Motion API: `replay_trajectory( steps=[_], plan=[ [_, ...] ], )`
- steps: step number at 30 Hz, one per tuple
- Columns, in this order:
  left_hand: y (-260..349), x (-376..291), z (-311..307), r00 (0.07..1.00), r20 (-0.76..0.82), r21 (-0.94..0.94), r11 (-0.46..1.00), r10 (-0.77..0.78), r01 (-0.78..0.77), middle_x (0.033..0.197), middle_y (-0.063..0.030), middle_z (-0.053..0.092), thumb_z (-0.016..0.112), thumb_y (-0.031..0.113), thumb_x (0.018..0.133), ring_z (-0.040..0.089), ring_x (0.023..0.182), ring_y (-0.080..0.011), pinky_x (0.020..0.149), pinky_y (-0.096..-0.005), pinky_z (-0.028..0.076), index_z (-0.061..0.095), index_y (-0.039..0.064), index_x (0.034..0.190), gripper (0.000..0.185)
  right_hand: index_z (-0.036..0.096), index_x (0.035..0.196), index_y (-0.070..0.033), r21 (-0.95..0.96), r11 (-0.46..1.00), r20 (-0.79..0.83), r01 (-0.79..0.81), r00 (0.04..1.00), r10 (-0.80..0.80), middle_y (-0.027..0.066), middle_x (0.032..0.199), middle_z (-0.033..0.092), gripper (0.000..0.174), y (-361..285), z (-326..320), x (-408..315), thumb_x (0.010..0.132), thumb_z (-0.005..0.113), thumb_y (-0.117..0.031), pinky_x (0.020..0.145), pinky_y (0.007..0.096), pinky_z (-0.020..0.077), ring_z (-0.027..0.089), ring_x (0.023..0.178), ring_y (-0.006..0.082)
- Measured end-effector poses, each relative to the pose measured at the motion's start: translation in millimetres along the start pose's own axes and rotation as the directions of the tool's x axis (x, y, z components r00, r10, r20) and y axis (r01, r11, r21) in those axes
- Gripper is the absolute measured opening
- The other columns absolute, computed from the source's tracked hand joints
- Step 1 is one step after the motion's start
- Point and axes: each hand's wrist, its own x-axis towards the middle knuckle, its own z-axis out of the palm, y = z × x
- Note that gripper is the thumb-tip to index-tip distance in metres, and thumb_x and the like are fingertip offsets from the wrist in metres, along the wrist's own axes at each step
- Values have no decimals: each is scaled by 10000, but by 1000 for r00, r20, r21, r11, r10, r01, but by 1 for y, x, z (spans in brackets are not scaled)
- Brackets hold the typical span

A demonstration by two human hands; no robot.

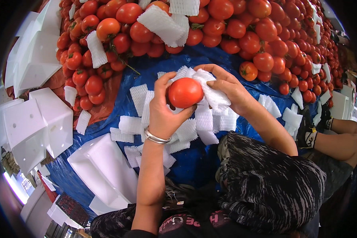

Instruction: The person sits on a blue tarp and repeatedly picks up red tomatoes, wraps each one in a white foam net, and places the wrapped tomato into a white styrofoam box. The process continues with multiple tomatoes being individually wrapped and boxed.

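A large red tomato (185,92) rests in my left hand (166,110), its fingers and thumb curved round the fruit. My right hand (226,87) pinches a white foam net sleeve (215,95) right beside the tomato. Beneath both hands, many loose foam net sleeves (206,122) lie scattered on a blue tarp (190,163). A big heap of red tomatoes (264,29) rises beyond the hands, with some sleeves (162,25) lying on top of it. A silver bangle circles my left wrist.
White foam boxes (104,169) stand at the left on the tarp, with more stacked boxes (26,125) farther left. Another person's legs (336,139) reach in from the right edge. A red sheet (107,98) lies under the heap's left side. My knee is close at the lower right.
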Motion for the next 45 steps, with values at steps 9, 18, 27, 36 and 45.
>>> replay_trajectory(
  steps=[9, 18, 27, 36, 45],
  plan=[
    [-6, -24, -16, 974, 186, -777, 587, -130, 227, 1379, -185, 411, 861, 330, 543, 423, 1268, -290, 1032, -409, 355, 583, 20, 1169, 751, 357, 1338, -81, 152, 987, 136, 47, 988, -68, 57, 1106, 575, 519, 13, 10, -3, 901, 616, -188, 746, 292, 521, 605, 930, 122],
    [2, -23, -6, 962, 271, -485, 860, -23, 158, 1397, -141, 354, 836, 210, 458, 444, 1211, -252, 1013, -377, 358, 655, 47, 1063, 652, 555, 994, -95, -21, 1000, -39, -9, 999, 9, -34, 833, 559, 225, 27, 1, -9, 874, 658, -255, 588, 193, 409, 522, 716, 50],
    [-4, -16, 8, 954, 272, -501, 828, -125, 252, 1280, -124, 442, 780, 252, 399, 467, 1173, -256, 987, -361, 399, 666, 44, 1039, 683, 530, 1150, -26, 91, 996, -26, 9, 1000, -6, 31, 935, 604, 309, 20, -6, -15, 862, 607, -108, 706, 199, 458, 575, 815, 77],
    [-16, -21, -2, 935, 346, -564, 781, -73, 269, 1173, -107, 458, 776, 252, 359, 498, 1100, -232, 950, -336, 401, 648, 13, 1064, 755, 529, 969, -58, -174, 983, -45, -53, 998, 46, -24, 860, 567, 164, 29, -12, -9, 857, 638, -105, 678, 181, 412, 515, 768, 34],
    [-28, -29, 0, 941, 315, -742, 586, -123, 325, 1163, -125, 488, 839, 396, 444, 529, 1084, -223, 893, -310, 463, 619, -34, 1080, 799, 618, 928, -55, -541, 793, 384, 278, 921, -61, 53, 980, 557, 423, 17, -20, -10, 771, 712, -436, 826, 315, 407, 504, 941, 189]
  ],
)
